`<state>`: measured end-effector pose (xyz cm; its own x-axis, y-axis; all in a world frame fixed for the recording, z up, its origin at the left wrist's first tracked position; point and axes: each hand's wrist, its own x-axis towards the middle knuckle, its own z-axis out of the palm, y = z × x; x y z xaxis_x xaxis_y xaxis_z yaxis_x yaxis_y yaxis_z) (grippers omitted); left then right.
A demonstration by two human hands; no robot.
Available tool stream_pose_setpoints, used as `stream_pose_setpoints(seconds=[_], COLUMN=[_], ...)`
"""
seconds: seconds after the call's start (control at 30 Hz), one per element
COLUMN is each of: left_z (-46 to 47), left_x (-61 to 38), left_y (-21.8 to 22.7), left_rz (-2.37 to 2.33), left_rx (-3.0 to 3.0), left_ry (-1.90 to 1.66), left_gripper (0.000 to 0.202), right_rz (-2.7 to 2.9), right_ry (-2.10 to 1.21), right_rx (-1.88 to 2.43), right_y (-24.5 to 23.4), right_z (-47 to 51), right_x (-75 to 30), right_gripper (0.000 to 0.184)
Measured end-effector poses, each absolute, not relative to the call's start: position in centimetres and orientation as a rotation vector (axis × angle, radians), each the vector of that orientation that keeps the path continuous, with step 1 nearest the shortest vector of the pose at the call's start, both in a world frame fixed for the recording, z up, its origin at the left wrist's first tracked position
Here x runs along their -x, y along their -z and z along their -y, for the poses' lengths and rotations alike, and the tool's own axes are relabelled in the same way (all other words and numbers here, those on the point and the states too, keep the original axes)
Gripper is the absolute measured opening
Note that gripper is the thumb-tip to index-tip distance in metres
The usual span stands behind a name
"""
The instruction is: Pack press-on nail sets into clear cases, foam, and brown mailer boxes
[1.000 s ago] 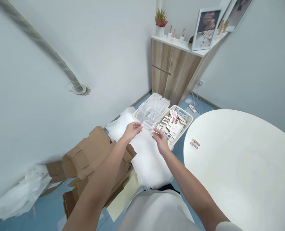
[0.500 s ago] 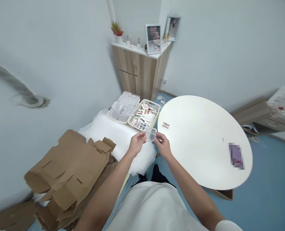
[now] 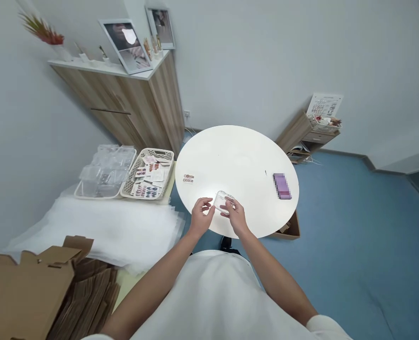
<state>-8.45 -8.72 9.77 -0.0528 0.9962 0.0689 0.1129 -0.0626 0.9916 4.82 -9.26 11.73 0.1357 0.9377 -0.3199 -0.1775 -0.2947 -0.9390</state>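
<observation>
A small clear plastic box (image 3: 221, 202) is held between my two hands, above the near edge of the round white table. My right hand (image 3: 237, 218) grips its right side, thumb and fingers on the plastic. At its left edge, my left hand (image 3: 200, 218) has the thumb and curled fingertips against the box. Inside the box I cannot make out any contents. A card of press-on nails (image 3: 188, 178) lies on the table just beyond my left hand.
The round table (image 3: 230, 146) also bears a blurred purple item (image 3: 282, 186). To the left stand a basket of nail cards (image 3: 149, 177) and a tray of clear boxes (image 3: 106, 172). White sheets (image 3: 99, 222) and flattened cardboard (image 3: 25, 293) lie nearer. A wooden cabinet (image 3: 124, 99) stands behind.
My view has turned right, and my hands with the clear box are now over the round table instead of beside it. The box has tilted, with my right hand further around it.
</observation>
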Motion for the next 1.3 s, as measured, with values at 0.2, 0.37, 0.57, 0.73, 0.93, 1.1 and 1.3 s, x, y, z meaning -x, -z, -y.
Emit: stream_pose_setpoints(seconds=[0.2,0.37,0.57,0.73,0.93,1.1,1.3], left_z=[6.4,5.8,5.7,5.6,4.7,3.8,3.5], left_x=[4.0,0.5,-1.3,-1.7,-1.6,-1.1,0.1], left_y=[-8.7,-9.5,-10.4,-10.2,-9.8,-9.8,-9.7], left_rz=[-1.213,-1.076,-1.070,-1.082,-1.068,-0.975,-0.890], left_rx=[-1.151,-1.055,-1.040,-1.053,-0.970,-0.954,-1.209], left_ry=[-0.970,-0.827,-0.723,-0.653,-0.615,-0.564,-0.569], left_gripper=[0.043,0.042,0.051,0.051,0.048,0.055,0.095], right_rz=[0.864,0.880,1.035,1.346,1.845,1.886,1.743], right_ry=[-1.397,-1.432,-1.535,-1.431,-1.279,-1.132,-1.131], right_rx=[1.354,1.276,1.318,1.335,1.191,1.279,1.311], right_y=[-11.5,-10.5,-9.1,-9.0,-10.1,-10.3,-10.4], right_z=[8.2,7.2,6.7,6.7,7.0,6.8,6.5], right_x=[-12.1,-16.0,-19.3,-21.1,-22.7,-22.2,-21.1], right_gripper=[0.036,0.038,0.046,0.063,0.066,0.049,0.045])
